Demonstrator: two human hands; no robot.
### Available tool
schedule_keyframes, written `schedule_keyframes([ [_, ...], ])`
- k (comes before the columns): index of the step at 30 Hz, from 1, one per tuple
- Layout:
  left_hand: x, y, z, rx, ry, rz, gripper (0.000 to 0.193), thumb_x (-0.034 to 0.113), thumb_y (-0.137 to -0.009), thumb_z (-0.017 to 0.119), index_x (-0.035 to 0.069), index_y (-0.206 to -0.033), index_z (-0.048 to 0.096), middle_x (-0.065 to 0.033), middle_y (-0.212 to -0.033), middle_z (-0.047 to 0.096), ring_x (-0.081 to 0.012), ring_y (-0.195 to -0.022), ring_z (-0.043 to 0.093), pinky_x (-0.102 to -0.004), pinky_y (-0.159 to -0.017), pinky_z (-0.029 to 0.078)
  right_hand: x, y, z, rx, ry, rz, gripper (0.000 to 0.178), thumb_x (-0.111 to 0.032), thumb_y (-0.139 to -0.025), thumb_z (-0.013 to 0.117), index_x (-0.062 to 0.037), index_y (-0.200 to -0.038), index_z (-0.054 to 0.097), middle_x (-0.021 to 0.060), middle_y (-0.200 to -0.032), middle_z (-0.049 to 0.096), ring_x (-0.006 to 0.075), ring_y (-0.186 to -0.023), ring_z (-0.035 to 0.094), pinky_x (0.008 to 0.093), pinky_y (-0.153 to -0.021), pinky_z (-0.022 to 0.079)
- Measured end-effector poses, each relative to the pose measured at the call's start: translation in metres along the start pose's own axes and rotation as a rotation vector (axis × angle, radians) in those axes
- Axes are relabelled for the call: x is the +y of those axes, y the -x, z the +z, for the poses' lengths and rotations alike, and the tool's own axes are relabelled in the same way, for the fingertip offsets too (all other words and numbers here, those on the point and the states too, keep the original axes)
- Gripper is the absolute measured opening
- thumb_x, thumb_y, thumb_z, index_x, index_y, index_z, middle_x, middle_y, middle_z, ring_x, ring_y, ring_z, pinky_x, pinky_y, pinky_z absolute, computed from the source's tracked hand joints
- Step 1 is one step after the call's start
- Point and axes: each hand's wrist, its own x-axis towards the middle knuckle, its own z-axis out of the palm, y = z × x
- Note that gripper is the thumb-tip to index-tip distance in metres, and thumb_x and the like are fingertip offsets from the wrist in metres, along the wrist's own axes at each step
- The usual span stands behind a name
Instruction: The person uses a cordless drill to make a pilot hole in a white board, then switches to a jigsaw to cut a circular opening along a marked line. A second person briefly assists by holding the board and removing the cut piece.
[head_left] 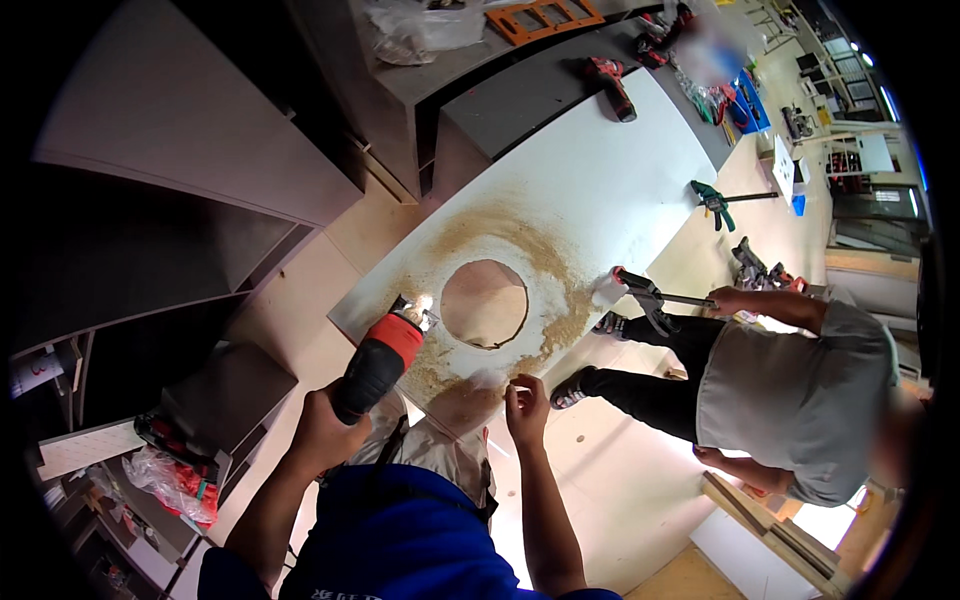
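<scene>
My left hand [325, 435] is wrapped round the rear of a red and black jigsaw [385, 355]. Its metal foot and glowing light are over the white board [610, 180], left of a round cut-out [485, 303]. Brown sawdust [562, 325] lies in a ring about this opening. My right hand [526, 408] is by the board's near edge, fingers curled in; anything inside them is hidden. At the board's right edge sits a bar clamp [648, 298] with red and black parts, and another person's hand [733, 300] is at the end of its bar.
A red drill [610, 88] rests at the board's far end. A green clamp [715, 203] is at the right edge. Another person [790, 390] stands to the right. Dark cabinets [150, 240] fill the left, and an orange template [545, 18] lies on a far unit.
</scene>
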Motion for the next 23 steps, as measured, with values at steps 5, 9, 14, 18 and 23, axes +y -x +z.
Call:
schedule_keyframes([
  [5,-0.025,-0.003,-0.034,-0.064,0.001,0.011,0.028,0.007,-0.076,0.071,-0.004,-0.101,0.067,-0.0159,-0.077,0.068,-0.0180,-0.072,0.066,-0.0371,-0.071,0.054,-0.030,-0.021,0.025,-0.088,0.290,-0.110,0.039,0.001,-0.089,0.069,-0.0005,-0.127,0.059,0.0136,-0.114,0.071,0.0144,-0.067,0.068,0.0269,-0.060,0.054],
  [9,-0.045,-0.002,-0.055,-0.069,0.012,0.025,0.031,0.007,-0.076,0.071,-0.004,-0.104,0.067,-0.0166,-0.078,0.069,-0.0196,-0.071,0.067,-0.0372,-0.071,0.055,-0.051,-0.073,0.044,-0.282,0.662,-0.096,0.057,0.002,-0.082,0.057,-0.0077,-0.138,0.053,0.0194,-0.124,0.069,0.0380,-0.106,0.068,0.0459,-0.088,0.056],
  [14,-0.061,-0.002,-0.082,-0.033,0.002,0.013,0.032,0.007,-0.075,0.072,-0.005,-0.104,0.067,-0.0174,-0.080,0.069,-0.0221,-0.073,0.069,-0.0376,-0.072,0.055,-0.062,-0.103,0.062,-0.654,1.020,0.092,0.069,0.000,-0.078,0.056,-0.0119,-0.146,0.047,0.0158,-0.119,0.072,0.0354,-0.112,0.068,0.0461,-0.093,0.056],
  [18,-0.073,-0.006,-0.096,-0.013,0.017,0.017,0.032,0.007,-0.075,0.072,-0.005,-0.104,0.067,-0.0179,-0.082,0.071,-0.0231,-0.076,0.072,-0.0382,-0.073,0.055,-0.041,-0.125,0.046,-0.638,0.871,0.126,0.058,-0.002,-0.080,0.060,-0.0087,-0.137,0.055,0.0165,-0.110,0.075,0.0338,-0.100,0.072,0.0440,-0.089,0.059],
  [23,-0.076,-0.002,-0.114,0.027,-0.003,-0.058,0.031,0.007,-0.077,0.071,-0.002,-0.106,0.069,-0.0181,-0.086,0.073,-0.0265,-0.081,0.074,-0.0380,-0.074,0.056,-0.067,-0.134,0.056,-0.646,0.576,0.539,0.048,-0.004,-0.088,0.061,-0.0075,-0.136,0.057,0.0153,-0.116,0.075,0.0348,-0.090,0.075,0.0483,-0.080,0.063],
])
